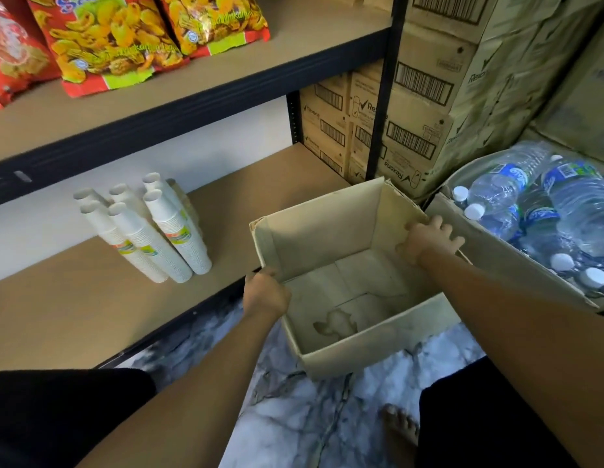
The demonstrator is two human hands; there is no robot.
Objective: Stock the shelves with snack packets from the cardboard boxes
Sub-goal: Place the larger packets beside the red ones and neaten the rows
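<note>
Both hands — left [265,295], right [427,239] — grip empty box [344,251].

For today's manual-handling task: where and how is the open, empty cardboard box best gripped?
Grip the cardboard box by its two opposite top rims, coming from above at either side, as the left hand and right hand do. It is open-topped and empty, so fingers can hook over the thin walls.

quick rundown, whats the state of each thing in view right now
cardboard box: open, empty, stained bottom, held by both hands
left hand: grip shut on the box's left rim
right hand: grip shut on the box's right rim
snack packets: sealed, lying on the upper shelf
paper cup stacks: leaning, on the lower shelf
water bottles: capped, lying in an open box
Rexona cartons: closed, stacked
</note>
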